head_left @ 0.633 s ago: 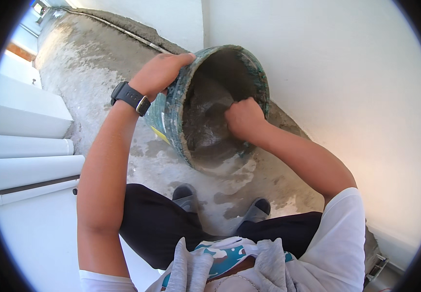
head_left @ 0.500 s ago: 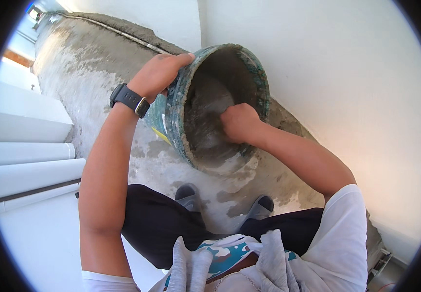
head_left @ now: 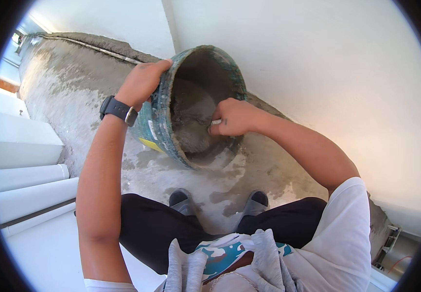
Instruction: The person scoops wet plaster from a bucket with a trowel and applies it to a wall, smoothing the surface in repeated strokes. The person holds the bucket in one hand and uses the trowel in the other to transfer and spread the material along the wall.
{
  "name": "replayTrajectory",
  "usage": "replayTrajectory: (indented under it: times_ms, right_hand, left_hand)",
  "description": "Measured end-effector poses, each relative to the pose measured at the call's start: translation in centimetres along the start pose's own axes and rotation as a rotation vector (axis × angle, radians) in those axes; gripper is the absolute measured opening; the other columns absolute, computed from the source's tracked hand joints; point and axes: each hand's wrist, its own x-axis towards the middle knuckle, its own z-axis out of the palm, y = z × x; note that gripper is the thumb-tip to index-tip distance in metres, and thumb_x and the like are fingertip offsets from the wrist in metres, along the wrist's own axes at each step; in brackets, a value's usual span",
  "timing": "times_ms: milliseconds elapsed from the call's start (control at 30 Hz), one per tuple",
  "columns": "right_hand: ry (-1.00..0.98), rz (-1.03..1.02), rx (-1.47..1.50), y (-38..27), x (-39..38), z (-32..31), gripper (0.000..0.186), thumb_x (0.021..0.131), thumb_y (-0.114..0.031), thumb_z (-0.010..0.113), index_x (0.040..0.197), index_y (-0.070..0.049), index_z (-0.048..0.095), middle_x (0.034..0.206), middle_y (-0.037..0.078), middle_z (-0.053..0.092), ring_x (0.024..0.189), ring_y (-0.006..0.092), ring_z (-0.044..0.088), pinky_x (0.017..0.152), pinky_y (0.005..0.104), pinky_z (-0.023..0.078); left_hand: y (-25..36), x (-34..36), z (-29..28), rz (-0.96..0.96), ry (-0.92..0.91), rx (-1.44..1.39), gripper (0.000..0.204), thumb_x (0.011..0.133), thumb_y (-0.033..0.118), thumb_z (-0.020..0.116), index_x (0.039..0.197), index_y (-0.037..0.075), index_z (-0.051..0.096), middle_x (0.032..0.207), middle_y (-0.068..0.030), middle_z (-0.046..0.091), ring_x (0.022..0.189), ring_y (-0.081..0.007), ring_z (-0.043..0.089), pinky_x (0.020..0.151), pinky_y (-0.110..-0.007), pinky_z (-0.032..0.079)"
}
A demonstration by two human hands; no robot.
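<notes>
A tilted green plastic bucket (head_left: 156, 127), crusted with grey and bearing a yellow patch, is in front of me with its mouth toward me. Wet grey mix (head_left: 189, 137) lies inside it. My left hand (head_left: 142, 83), with a black watch at the wrist, grips the bucket's upper left rim. My right hand (head_left: 234, 118) is at the bucket's mouth, closed round a short pale handle (head_left: 216, 122); the far part of whatever it holds is hidden in the mix.
A white wall (head_left: 317, 58) runs along the right, a pale pipe (head_left: 102, 49) along its base. Stepped white ledges (head_left: 26, 153) line the left. My sandalled feet stand on the damp concrete floor (head_left: 84, 97). Metal pieces (head_left: 390, 243) are at lower right.
The bucket and both hands sit further left in the picture, as does the background. My right hand has turned and shifted within the bucket's mouth, so the pale handle now shows.
</notes>
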Motion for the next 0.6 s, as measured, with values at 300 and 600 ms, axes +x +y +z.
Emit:
replayTrajectory:
  times_ms: [300, 600]
  right_hand:
    - [0.135, 0.168, 0.202, 7.6, -8.8, -4.8, 0.039, 0.082, -0.037, 0.071, 0.091, 0.001, 0.077, 0.063, 0.012, 0.063, 0.059, 0.0212, 0.055, 0.059, 0.0382, 0.045]
    - [0.514, 0.542, 0.12, 20.9, -20.0, 3.5, 0.042, 0.084, -0.039, 0.071, 0.084, 0.003, 0.07, 0.07, 0.018, 0.066, 0.069, 0.0329, 0.067, 0.062, 0.0413, 0.05]
  left_hand:
    - [-2.3, 1.8, -1.6, 0.026, 0.021, -0.129, 0.041, 0.102, 0.038, 0.053, 0.115, 0.004, 0.072, 0.092, 0.0, 0.071, 0.075, -0.0087, 0.062, 0.063, -0.027, 0.05]
    - [-3.7, 2.3, -5.0, -0.009, -0.148, -0.341, 0.042, 0.106, 0.035, 0.048, 0.127, 0.002, 0.066, 0.118, -0.0049, 0.071, 0.105, -0.0142, 0.064, 0.093, -0.029, 0.048]
